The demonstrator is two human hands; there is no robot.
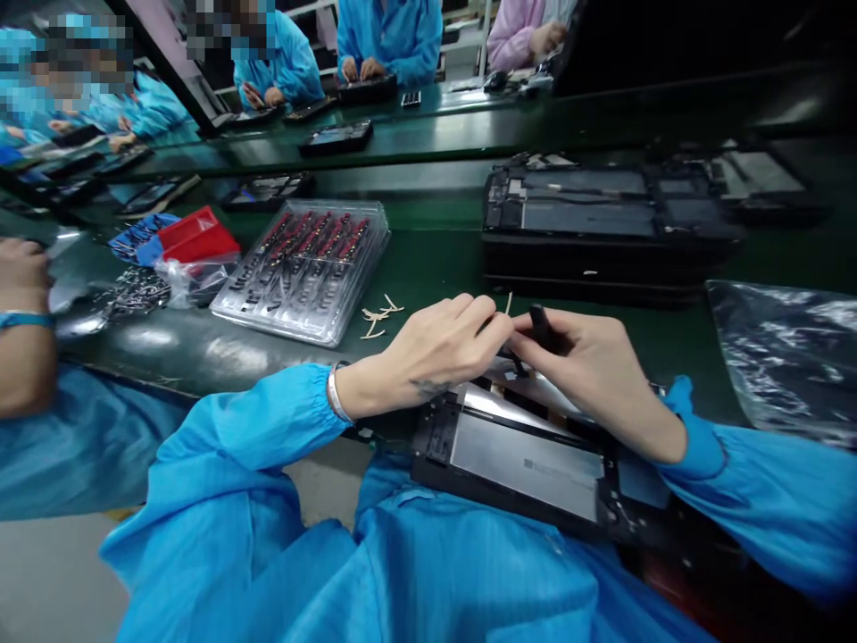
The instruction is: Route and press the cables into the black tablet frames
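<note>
While my left hand [452,344] and right hand [589,362] meet over an open device [528,464], the right fingers pinch a black piece [541,327] whose blunt end pokes up past the thumb. My left fingers are curled, their tips close to the right thumb; a thin pale strip [510,302] stands up where the 2 hands meet, but I cannot tell which of them grips it. The device lies below my fingers at the near edge of the counter [428,259], slanting down to the right, with a flat silvery panel [528,466] showing in its black frame.

Just left of my left fingers, a few pale scraps [378,316] lie on the counter. Farther left sits a clear tray [304,268] with rows of small red and black parts, and beyond it a red bin [199,236], a blue bin [137,239] and a crumpled clear bag [194,281]. Ahead of my right fingers is a stack of black devices [595,219]; to their right lies a large plastic bag [790,357]. Well off to my left rests a co-worker's forearm [25,366] with a blue band.
</note>
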